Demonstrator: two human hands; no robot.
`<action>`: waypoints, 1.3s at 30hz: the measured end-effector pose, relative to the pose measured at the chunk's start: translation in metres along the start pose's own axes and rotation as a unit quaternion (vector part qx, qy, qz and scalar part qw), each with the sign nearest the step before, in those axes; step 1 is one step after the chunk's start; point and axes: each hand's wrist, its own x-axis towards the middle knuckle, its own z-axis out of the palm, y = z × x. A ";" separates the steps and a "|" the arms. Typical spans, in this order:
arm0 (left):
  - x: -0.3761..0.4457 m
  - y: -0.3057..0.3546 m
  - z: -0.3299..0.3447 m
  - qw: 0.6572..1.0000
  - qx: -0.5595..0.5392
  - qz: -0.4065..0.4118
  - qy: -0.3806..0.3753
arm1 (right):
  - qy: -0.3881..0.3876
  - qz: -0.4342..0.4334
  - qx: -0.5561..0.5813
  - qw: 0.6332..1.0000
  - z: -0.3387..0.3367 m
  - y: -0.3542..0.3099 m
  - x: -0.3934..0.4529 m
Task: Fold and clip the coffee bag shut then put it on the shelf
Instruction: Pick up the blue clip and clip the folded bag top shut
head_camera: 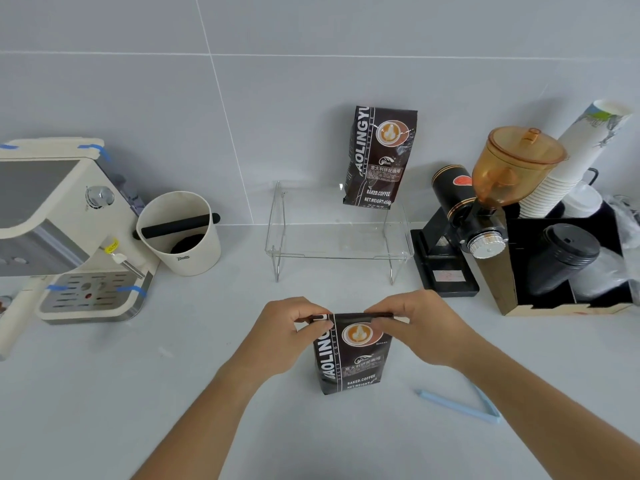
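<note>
A dark brown coffee bag (349,358) stands upright on the white counter in front of me. My left hand (291,327) pinches the left end of its folded top edge. My right hand (419,327) pinches the right end of the same fold. A light blue bag clip (460,407) lies open on the counter to the right of the bag, partly under my right forearm. The clear acrylic shelf (339,254) stands behind the bag near the wall. A second, identical coffee bag (379,157) stands on the shelf's back right, leaning against the wall.
An espresso machine (69,237) sits at the left with a cream knock box (180,233) beside it. A black coffee grinder (464,220) with an amber hopper stands right of the shelf. A black organiser (519,296) at the far right holds paper cups and lids.
</note>
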 end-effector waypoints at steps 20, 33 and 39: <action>0.003 -0.007 -0.002 0.999 -0.035 0.014 -0.003 | 0.098 0.202 -0.133 0.965 -0.029 0.130 -0.061; 0.005 -0.009 -0.001 0.999 -0.051 0.006 0.004 | 0.076 0.377 -0.169 0.908 -0.001 0.196 -0.113; 0.002 -0.009 0.001 0.998 -0.053 0.009 0.010 | 0.069 0.390 -0.195 0.897 0.005 0.199 -0.118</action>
